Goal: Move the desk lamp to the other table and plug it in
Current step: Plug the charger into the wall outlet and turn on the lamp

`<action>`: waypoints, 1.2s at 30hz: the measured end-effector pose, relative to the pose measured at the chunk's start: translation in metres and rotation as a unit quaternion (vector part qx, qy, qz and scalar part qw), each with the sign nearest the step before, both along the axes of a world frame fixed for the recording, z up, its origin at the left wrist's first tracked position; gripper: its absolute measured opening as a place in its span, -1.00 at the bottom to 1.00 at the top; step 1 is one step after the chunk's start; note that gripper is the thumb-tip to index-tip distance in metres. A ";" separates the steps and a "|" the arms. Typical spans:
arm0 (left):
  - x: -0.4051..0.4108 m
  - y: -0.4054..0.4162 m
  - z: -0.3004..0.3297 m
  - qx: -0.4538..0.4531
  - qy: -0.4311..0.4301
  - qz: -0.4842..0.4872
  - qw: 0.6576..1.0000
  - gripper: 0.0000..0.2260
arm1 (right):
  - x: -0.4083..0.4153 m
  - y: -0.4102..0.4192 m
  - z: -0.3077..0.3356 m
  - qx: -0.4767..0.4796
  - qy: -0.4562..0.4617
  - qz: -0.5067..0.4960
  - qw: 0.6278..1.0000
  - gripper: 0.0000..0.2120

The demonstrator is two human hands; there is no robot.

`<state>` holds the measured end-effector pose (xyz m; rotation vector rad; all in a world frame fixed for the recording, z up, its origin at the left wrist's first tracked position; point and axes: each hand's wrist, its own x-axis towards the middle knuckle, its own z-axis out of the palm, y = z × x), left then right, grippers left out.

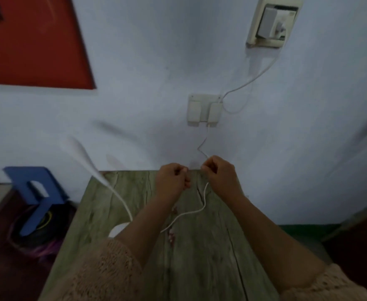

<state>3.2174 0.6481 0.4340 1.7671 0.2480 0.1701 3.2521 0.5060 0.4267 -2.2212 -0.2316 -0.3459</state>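
A white desk lamp stands on the greenish wooden table (200, 257); its round base (116, 231) is half hidden behind my left forearm and its bendy neck (113, 190) curves up to the left. The lamp's thin white cord (191, 212) runs across the table up to my right hand (219, 177), which pinches it near the table's far edge. From there the cord zigzags up the wall into a white adapter (214, 114) sitting in a white wall socket (197, 109). My left hand (173, 181) is closed beside the right one; whether it grips the cord is hidden.
A second socket box (273, 25) with a plug is high on the wall, its cable (249, 80) looping down to the lower socket. A blue stool (37, 192) stands left of the table. A red panel (32, 40) hangs at top left.
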 end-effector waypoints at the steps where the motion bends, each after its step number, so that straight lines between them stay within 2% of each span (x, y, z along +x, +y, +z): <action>1: -0.016 0.006 -0.004 0.010 0.006 -0.008 1.000 -0.84 | -0.013 0.007 -0.008 0.000 0.016 0.009 1.000 -0.89; 6: -0.083 0.033 -0.030 0.067 0.032 -0.058 0.996 -0.83 | -0.064 0.033 -0.045 -0.022 0.071 0.036 0.997 -0.87; 8: -0.108 0.050 -0.045 0.128 0.032 -0.071 0.989 -0.79 | -0.086 0.044 -0.059 -0.041 0.085 0.062 0.994 -0.86; 10: -0.128 0.071 -0.061 0.193 0.040 -0.063 0.978 -0.81 | -0.104 0.055 -0.073 -0.056 0.093 0.078 0.991 -0.87; 12: -0.140 0.093 -0.078 0.227 0.052 -0.050 0.971 -0.88 | -0.117 0.065 -0.084 -0.066 0.109 0.096 0.987 -0.90; 14: -0.149 0.114 -0.093 0.256 0.087 -0.035 0.962 -0.86 | -0.126 0.076 -0.096 -0.085 0.132 0.114 0.981 -0.98; 18: -0.156 0.144 -0.120 0.282 0.172 -0.033 0.943 -0.64 | -0.134 0.095 -0.113 -0.124 0.206 0.167 0.956 -0.61; 21: -0.151 0.153 -0.130 0.268 0.190 -0.067 0.942 -0.63 | -0.132 0.108 -0.126 -0.167 0.197 0.215 0.942 -0.47; 24: -0.145 0.151 -0.138 0.282 0.211 -0.062 0.934 -0.46 | -0.129 0.120 -0.140 -0.179 0.219 0.208 0.936 -0.30; 28: -0.137 0.149 -0.150 0.315 0.218 -0.062 0.922 -0.37 | -0.123 0.129 -0.153 -0.201 0.191 0.190 0.942 -0.31; 36: -0.130 0.150 -0.158 0.383 0.207 -0.057 0.899 -0.50 | -0.118 0.134 -0.164 -0.182 0.169 0.164 0.954 -0.40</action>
